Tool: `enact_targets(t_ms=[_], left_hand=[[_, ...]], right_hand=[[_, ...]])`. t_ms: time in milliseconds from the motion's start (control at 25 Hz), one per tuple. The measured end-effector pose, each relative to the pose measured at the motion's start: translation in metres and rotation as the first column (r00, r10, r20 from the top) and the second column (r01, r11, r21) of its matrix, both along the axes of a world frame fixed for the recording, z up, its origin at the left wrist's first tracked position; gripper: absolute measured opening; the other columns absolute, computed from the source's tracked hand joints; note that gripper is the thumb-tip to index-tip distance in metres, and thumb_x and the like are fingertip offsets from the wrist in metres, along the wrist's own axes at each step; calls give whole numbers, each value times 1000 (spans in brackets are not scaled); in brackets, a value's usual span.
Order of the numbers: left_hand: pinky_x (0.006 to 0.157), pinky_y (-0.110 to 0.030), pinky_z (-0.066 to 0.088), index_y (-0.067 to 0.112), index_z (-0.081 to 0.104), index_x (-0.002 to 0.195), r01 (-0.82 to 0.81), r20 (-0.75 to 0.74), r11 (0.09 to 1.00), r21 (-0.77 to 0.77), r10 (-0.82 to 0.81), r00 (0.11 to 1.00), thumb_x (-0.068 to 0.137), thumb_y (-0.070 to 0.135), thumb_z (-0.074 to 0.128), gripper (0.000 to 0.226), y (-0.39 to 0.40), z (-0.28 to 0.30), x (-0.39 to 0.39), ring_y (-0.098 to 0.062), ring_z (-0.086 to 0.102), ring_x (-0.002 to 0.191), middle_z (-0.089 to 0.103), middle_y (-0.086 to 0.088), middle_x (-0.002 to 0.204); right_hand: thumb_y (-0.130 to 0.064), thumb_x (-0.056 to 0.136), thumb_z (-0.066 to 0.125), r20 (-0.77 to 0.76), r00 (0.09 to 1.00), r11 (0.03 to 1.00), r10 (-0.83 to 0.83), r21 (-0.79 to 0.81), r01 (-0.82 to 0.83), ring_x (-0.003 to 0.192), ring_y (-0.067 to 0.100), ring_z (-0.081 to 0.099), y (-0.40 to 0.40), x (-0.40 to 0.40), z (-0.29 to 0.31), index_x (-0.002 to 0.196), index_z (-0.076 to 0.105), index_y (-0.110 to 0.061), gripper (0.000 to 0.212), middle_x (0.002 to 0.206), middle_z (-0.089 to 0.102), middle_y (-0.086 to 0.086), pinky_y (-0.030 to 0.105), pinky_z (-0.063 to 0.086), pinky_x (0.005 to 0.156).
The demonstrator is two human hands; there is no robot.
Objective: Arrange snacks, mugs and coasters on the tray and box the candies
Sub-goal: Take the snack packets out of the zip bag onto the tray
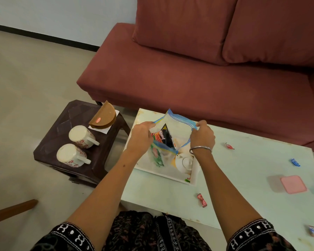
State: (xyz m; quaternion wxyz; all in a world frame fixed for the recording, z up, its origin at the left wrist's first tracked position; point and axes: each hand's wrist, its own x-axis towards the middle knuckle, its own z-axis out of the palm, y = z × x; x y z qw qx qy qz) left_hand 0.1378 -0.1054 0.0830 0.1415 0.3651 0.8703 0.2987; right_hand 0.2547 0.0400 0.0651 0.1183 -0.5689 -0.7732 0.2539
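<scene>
**Bag held open over tray, spill risk**

Left hand (140, 137) and right hand (202, 135) each pinch a rim of the zip bag (178, 122), fingers holding the mouth apart over the white tray (161, 173) on the worktop (243, 169). Snack packets (161, 137) stick out of the mouth. Risks: a rim slips and packets tumble off the tray. Mugs (81, 136) and coasters (102, 115) sit on the side stool (62, 116), well apart. Candies (202, 200) lie scattered near the worktop edge and could get knocked off; pink box (293, 184) sits right.
</scene>
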Motion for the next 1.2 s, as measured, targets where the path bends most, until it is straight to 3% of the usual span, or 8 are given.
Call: enact_targets(t_ms=[160,280,400,560,760,920,1080,1200], left_hand=[[106,-35,41,2,59,120,-31,31,999,-17,31,999,87,-7,43,37,2,0,8,-28,56,117,61,-15,126],[106,-32,40,3,58,121,-18,54,1000,-20,19,998,86,-7,46,38,-3,4,17,-26,56,118,60,-13,128],[107,-32,40,4,58,122,-6,70,1000,-12,7,998,86,-5,48,39,-11,10,27,-24,56,119,60,-12,128],[107,-36,41,8,58,122,44,70,999,-13,-43,997,88,-2,48,38,-22,14,38,-22,55,120,60,-8,129],[107,-34,41,8,56,125,39,84,998,-42,-36,996,89,0,48,38,-27,15,43,-23,54,120,58,-9,131],[101,-31,42,1,56,123,-9,78,997,-80,16,997,89,1,48,35,-22,21,39,-28,57,116,60,-15,126],[100,-37,44,5,54,125,-112,58,987,-114,119,991,87,1,51,38,-15,21,27,-31,56,114,59,-16,126],[98,-37,43,5,53,127,-147,16,982,-117,150,989,87,-2,49,40,-8,24,22,-32,55,113,60,-17,125]], right_hand=[[-6,84,51,-99,965,965,242,126,-229,87,37,58,-24,-12,-4,91,62,-1,14,95,62,20,39,44,72],[-17,84,58,168,898,908,406,-186,-376,89,33,60,-35,-24,-15,92,64,1,21,85,61,16,35,48,75],[-32,84,62,299,848,874,437,-366,-320,103,32,60,-47,-23,-29,111,57,0,42,107,63,16,33,46,78],[-32,86,61,271,896,874,351,-439,-209,107,36,58,-54,-10,-48,115,54,3,45,117,61,21,35,47,82],[-13,89,50,290,912,926,291,-324,-192,106,36,58,-60,-11,-44,110,58,1,26,115,62,21,37,48,81],[-11,85,52,261,897,930,356,-196,-312,107,37,58,-51,-27,10,106,62,-4,24,112,63,20,37,48,83],[-8,79,55,-25,984,984,179,25,-178,101,39,57,-31,-6,105,103,59,-11,25,105,64,20,37,46,83],[-5,76,57,-167,982,985,87,159,-60,97,37,60,-7,30,158,89,65,-16,19,97,69,15,38,47,85]])
